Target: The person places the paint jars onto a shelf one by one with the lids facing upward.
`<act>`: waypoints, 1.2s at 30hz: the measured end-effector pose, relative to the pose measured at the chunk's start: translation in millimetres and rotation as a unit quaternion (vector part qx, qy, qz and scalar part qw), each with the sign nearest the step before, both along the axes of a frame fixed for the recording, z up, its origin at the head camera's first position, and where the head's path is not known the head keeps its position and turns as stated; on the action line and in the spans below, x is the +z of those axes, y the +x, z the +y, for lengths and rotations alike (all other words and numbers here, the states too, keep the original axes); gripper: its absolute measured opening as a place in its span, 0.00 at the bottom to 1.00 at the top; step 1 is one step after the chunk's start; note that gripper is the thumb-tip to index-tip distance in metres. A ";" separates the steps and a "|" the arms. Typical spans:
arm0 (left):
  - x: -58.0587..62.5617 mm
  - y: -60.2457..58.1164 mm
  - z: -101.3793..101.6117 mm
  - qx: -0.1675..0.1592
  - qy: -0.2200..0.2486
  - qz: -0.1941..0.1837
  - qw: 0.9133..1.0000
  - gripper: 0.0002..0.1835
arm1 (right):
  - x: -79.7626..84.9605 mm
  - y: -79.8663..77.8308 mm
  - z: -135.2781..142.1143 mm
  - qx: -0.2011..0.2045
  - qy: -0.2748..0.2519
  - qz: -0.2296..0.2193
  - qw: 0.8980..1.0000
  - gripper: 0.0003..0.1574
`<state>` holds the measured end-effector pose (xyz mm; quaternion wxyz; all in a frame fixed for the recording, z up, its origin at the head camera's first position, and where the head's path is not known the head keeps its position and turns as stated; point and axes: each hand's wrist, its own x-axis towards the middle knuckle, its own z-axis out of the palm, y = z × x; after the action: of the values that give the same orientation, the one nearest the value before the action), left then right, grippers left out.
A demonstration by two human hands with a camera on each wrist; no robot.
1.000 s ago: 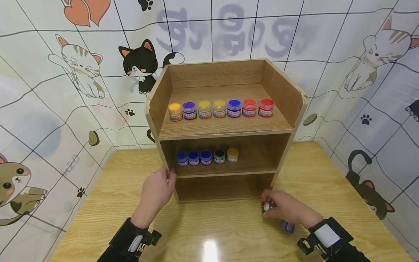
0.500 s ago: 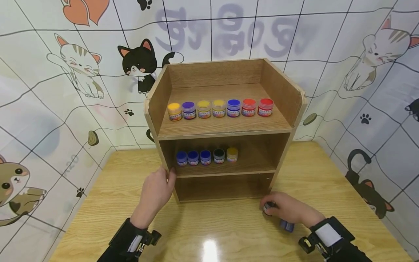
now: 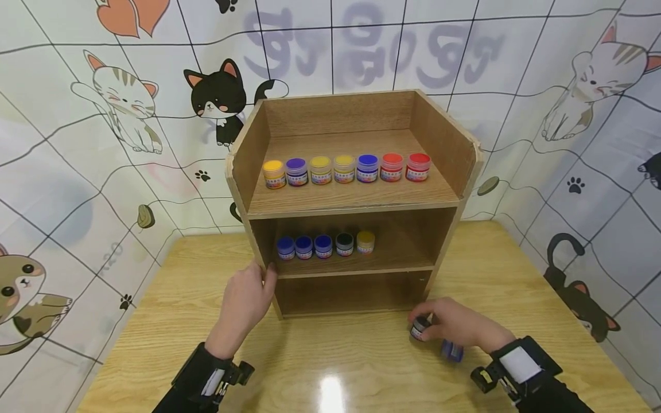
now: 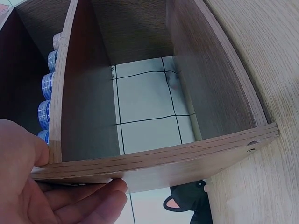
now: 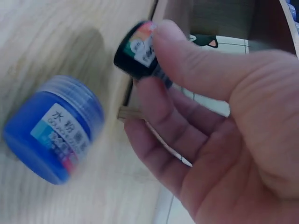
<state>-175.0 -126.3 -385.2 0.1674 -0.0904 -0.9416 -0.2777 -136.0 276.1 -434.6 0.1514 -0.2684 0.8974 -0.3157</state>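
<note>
My left hand (image 3: 245,298) grips the left side panel of a wooden shelf unit (image 3: 341,120); in the left wrist view, the thumb is inside the panel and the fingers (image 4: 91,205) are outside it. By the unit's lower right corner, my right hand (image 3: 457,322) pinches a small black paint jar (image 3: 419,328) between thumb and fingers. The right wrist view shows that black jar (image 5: 135,53) tilted, its label partly behind the thumb. Close beside this hand, a blue gouache jar (image 5: 56,130) lies on its side on the table.
Several red, blue, yellow, orange and purple paint jars (image 3: 321,170) line the top shelf. On the middle shelf, blue jars (image 3: 303,248), a black jar (image 3: 344,244) and a yellow jar (image 3: 365,242) form a row. Cat-patterned wall covering (image 3: 330,51) surrounds the wooden table (image 3: 181,298).
The black jar has turned in my right fingers and shifted slightly left, its lid now facing more upward. My left hand has kept its hold on the shelf panel.
</note>
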 end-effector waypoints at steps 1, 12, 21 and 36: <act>0.2 0.0 0.1 0.000 -0.001 0.001 1.000 0.16 | 1.5 0.1 0.0 0.002 -0.001 -0.004 1.000 0.18; -0.9 -0.3 -0.6 0.002 -0.003 -0.002 1.000 0.17 | 29.4 0.5 -9.7 0.004 0.003 -0.026 1.000 0.19; -2.6 -0.6 -1.0 0.001 0.003 -0.007 1.000 0.17 | 61.0 -1.1 -22.2 0.025 -0.004 0.028 0.999 0.22; -2.2 -0.1 -0.5 0.003 0.008 -0.009 1.000 0.17 | 115.3 -7.8 -50.2 0.020 0.064 0.200 0.978 0.20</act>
<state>-175.1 -126.8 -387.4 0.1601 -0.0841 -0.9412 -0.2855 -143.9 225.9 -319.2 -0.0080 -0.3337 0.9224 -0.1945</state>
